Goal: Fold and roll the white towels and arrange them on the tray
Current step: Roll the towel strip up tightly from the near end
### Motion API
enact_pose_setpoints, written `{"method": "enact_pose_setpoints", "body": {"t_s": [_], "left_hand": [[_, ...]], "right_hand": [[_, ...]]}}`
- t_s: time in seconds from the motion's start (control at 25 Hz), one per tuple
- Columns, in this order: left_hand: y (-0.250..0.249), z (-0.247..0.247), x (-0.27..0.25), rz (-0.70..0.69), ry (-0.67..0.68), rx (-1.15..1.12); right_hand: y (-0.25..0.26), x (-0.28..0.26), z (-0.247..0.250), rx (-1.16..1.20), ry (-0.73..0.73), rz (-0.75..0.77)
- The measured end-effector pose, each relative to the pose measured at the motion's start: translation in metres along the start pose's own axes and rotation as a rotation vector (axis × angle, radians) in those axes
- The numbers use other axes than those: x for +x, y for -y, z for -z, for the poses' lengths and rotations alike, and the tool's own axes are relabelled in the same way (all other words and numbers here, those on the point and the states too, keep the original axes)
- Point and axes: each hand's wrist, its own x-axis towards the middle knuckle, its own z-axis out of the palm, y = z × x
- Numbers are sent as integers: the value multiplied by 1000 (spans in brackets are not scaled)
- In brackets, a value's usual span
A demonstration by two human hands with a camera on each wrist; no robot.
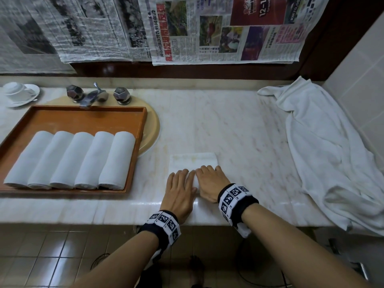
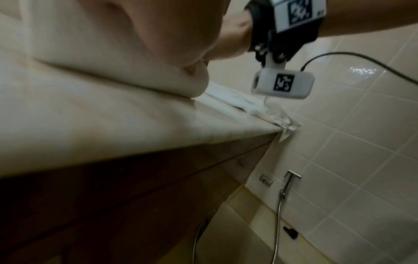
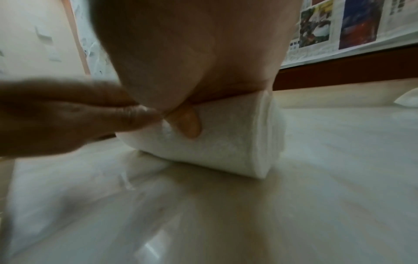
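Observation:
A folded white towel [image 1: 193,161] lies on the marble counter, its near end wound into a roll [image 3: 237,139]. Both hands sit side by side on that roll. My left hand [image 1: 180,179] covers its left part and my right hand [image 1: 208,175] its right part, fingers bent over the top. In the right wrist view the right thumb [image 3: 190,123] presses the roll's near side. The left wrist view shows only my left palm [image 2: 113,44] above the counter edge. At the left, an orange-brown tray [image 1: 83,119] holds several rolled white towels [image 1: 68,161] in a row.
A heap of loose white towels [image 1: 322,152] drapes over the counter's right end by the tiled wall. The tray rests over a beige basin [image 1: 152,129] below a chrome faucet [image 1: 91,96]. A cup and saucer [image 1: 18,92] stand far left. Newspapers [image 1: 207,28] hang behind.

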Motion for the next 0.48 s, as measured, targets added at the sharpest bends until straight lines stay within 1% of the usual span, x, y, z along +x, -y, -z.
{"method": "enact_pose_setpoints", "body": {"t_s": [0.04, 0.08, 0.12, 0.2, 0.24, 0.28, 0.36, 0.44, 0.48], "left_hand": [[0, -1, -1, 0, -5, 2], [1, -2, 0, -3, -2, 5], [2, 0, 3, -8, 3, 12], [6, 9, 15, -9, 31, 25], [8, 14, 25, -4, 57, 30], [11, 18, 33, -1, 94, 32], [16, 23, 46, -7, 172, 42], [19, 24, 50, -13, 201, 43], [19, 23, 49, -10, 199, 29]], "right_hand": [[1, 0, 2, 10, 42, -3], [2, -1, 0, 28, 44, -13], [5, -4, -3, 54, -12, -31], [12, -14, -20, 96, -250, -70], [14, -19, -30, 90, -336, -73], [15, -24, -41, 69, -389, -66], [12, -26, -54, 23, -400, -53], [3, -17, -50, 53, -418, -44], [-2, -11, -46, 82, -403, -39]]}}
